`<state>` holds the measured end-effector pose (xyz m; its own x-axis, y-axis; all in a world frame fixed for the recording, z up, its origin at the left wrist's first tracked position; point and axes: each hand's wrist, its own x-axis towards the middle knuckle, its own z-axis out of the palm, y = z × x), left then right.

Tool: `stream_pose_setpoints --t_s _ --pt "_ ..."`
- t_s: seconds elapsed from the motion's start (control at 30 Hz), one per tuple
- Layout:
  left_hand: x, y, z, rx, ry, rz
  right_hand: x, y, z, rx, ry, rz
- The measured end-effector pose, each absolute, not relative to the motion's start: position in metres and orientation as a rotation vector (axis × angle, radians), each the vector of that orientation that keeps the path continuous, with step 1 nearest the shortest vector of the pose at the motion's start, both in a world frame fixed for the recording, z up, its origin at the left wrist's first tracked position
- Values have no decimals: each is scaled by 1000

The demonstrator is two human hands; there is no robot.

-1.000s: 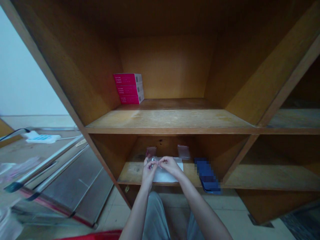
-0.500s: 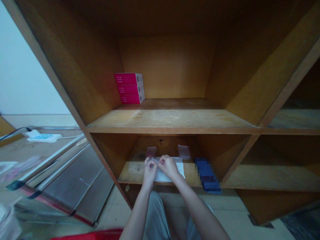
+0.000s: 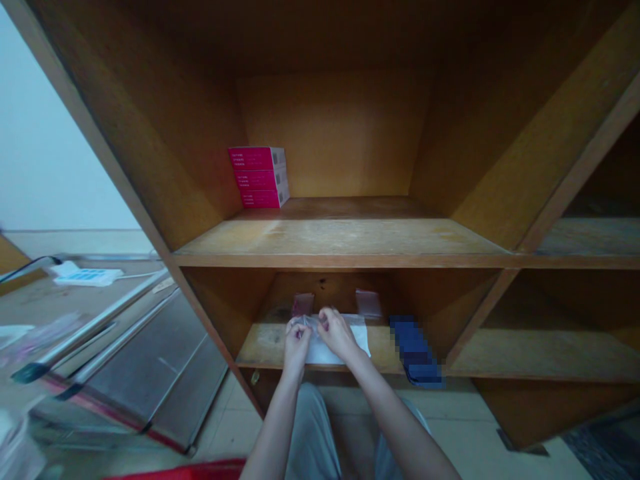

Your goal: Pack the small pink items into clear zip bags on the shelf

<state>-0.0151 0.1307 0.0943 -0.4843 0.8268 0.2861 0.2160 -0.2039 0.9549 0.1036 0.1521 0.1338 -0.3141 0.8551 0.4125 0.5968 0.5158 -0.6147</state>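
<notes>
A small clear plastic bag (image 3: 311, 323) is stretched between my two hands above the lower shelf. My left hand (image 3: 297, 339) pinches its left side with closed fingers. On the other side, the curled fingers of my right hand (image 3: 336, 331) grip the plastic too. Beneath them lies a white sheet (image 3: 358, 337), partly hidden by my hands. Behind the sheet stand or lean a reddish clear packet (image 3: 303, 304) on the left and a paler clear packet (image 3: 369, 303) on the right.
A dark blue object (image 3: 416, 352), partly blurred out, lies at the shelf's right front edge. Three stacked pink boxes (image 3: 259, 177) stand on the upper shelf (image 3: 350, 235). To the left is a metal-framed table (image 3: 145, 347) with plastic bags and a white power strip (image 3: 87, 275).
My left hand has shifted slightly left, away from my right hand. More of the clear plastic now shows between them.
</notes>
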Motion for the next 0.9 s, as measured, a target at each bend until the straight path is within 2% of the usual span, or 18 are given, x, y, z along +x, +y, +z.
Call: stream_pose_setpoints --t_s 0.63,0.9 --pt "-11 127 92 1201 1596 1695 110 165 137 -1053 -2229 585" --pt "-22 126 96 796 1329 1729 126 175 140 -1015 -2056 964"
